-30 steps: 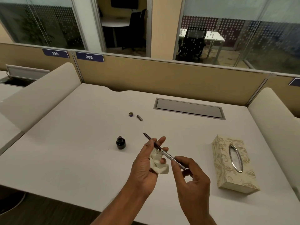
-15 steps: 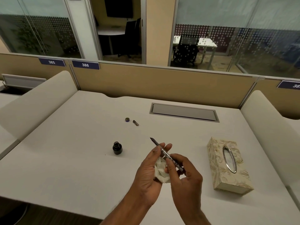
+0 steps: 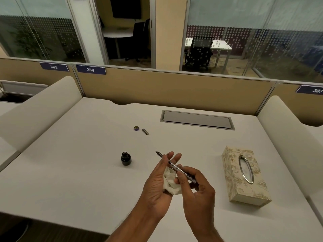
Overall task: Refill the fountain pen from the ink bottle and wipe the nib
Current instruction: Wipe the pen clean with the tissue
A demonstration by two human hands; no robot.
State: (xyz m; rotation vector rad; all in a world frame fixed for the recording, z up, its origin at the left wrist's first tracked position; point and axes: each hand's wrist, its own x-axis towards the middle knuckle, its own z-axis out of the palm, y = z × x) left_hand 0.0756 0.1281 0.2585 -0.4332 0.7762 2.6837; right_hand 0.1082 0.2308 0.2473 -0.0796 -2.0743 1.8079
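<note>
White tabletop (image 3: 73, 172), wide bare area left of the hands and in front of them out to the tan partition (image 3: 174, 88). Near edge runs just below the wrists; curved cream side dividers (image 3: 40, 109) close off both sides. Recessed grey cable flap (image 3: 197, 119) sits far ahead of the right hand.

Left hand (image 3: 157, 182) is palm-up, tilted, fingers half extended; a crumpled white tissue (image 3: 172, 184) lies bunched in its palm, and the pen rests across its fingertips. Right hand (image 3: 197, 191) is curled, thumb and forefinger pinching the rear half of the fountain pen (image 3: 174, 166). Pen slants up-left, nib (image 3: 157, 152) sticking out past the left fingertips, clear of the tissue. Both forearms enter from the bottom edge.

Ink bottle (image 3: 125, 158) stands upright, uncapped, just left of the left hand, apart from it. Its small round cap (image 3: 136, 128) and a short dark pen part (image 3: 145, 131) lie side by side well ahead of the hands, not touching. Patterned tissue box (image 3: 244, 173) with an oval metal-rimmed slot sits right of the right hand, close to the right divider.

Blue tags on the partition read "385" (image 3: 53, 67) and "386" (image 3: 90, 69); a third at the right (image 3: 312, 89) reads "387", partly cut off. Marks on the pen barrel too small to read.
</note>
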